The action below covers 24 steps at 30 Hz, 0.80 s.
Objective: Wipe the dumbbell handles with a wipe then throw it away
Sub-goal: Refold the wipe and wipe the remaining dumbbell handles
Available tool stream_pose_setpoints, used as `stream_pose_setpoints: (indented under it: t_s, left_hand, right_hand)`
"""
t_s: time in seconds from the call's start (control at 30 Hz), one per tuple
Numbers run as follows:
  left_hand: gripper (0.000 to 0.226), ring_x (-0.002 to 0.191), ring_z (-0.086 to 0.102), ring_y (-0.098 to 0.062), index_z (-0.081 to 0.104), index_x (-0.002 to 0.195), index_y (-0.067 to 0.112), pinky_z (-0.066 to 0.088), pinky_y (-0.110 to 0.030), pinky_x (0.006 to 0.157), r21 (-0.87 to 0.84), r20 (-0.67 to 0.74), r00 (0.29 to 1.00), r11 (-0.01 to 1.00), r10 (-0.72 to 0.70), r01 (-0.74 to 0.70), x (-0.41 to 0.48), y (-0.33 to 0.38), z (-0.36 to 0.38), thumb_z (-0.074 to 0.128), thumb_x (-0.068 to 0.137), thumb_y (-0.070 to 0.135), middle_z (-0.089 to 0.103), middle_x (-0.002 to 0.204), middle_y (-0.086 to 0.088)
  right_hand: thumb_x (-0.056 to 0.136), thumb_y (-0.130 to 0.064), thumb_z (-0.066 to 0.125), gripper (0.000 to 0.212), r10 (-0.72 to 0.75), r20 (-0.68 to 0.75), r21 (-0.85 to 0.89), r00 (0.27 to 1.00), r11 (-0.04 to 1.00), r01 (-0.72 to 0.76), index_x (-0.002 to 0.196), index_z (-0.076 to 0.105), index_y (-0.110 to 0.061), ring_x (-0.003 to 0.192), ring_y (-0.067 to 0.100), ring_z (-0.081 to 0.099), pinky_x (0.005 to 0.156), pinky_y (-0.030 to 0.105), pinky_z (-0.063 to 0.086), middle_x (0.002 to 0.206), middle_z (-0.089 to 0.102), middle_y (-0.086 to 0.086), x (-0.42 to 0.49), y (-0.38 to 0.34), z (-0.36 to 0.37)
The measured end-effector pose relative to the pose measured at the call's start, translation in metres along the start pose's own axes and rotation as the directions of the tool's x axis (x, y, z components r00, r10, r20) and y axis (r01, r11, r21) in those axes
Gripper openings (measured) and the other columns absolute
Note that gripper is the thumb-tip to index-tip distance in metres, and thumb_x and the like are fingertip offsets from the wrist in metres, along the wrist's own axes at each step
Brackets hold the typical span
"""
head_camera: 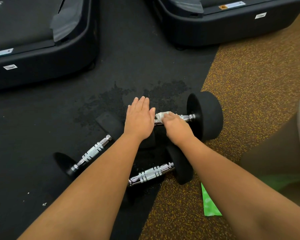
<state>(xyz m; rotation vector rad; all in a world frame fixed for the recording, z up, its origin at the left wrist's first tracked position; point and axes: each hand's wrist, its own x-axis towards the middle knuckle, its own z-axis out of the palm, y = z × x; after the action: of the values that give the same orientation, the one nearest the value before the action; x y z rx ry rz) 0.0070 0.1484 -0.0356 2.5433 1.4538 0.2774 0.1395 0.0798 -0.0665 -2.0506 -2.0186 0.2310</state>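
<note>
Three black dumbbells with chrome handles lie on the floor. The far dumbbell (205, 115) lies crosswise; my right hand (177, 129) grips a crumpled white wipe (161, 115) around its chrome handle (187, 117). My left hand (139, 118) rests flat, fingers straight, on that dumbbell's left head, which it hides. The left dumbbell (92, 153) lies diagonally beneath my left forearm. A third one, the near dumbbell (151, 174), lies between my two forearms.
Two black treadmill bases, the left treadmill (42, 54) and the right treadmill (223, 25), stand at the back. A dark wet patch (114, 99) marks the black mat. A green packet (209, 203) lies on the brown speckled floor. My knee (275, 148) is at the right.
</note>
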Motion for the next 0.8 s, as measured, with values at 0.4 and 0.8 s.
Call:
stream_pose_setpoints:
  t_s: [0.4,0.8]
  left_hand:
    - [0.052,0.147,0.009,-0.026,0.024,0.148,0.009,0.014,-0.048,0.118,-0.008,0.061,0.998,1.000,-0.013,0.014,0.001,0.002,-0.006,0.027,0.102,0.034,0.021,0.157,-0.006]
    - [0.044,0.137,0.027,-0.033,0.045,0.132,0.004,0.025,-0.051,0.113,0.077,0.024,0.997,0.994,-0.077,0.075,0.005,0.020,-0.010,0.031,0.100,0.030,0.043,0.139,-0.012]
  right_hand:
    - [0.075,0.006,0.049,0.034,-0.108,0.163,0.038,0.981,0.994,0.103,0.106,0.057,-0.008,0.104,0.029,0.054,0.075,0.043,0.050,0.117,0.049,0.007,-0.018,0.013,-0.009]
    - [0.090,-0.001,0.049,0.028,0.226,-0.099,0.419,0.969,0.893,-0.166,0.114,0.062,-0.007,0.089,0.028,0.062,0.073,0.029,0.044,0.098,0.068,0.015,-0.020,0.011,-0.032]
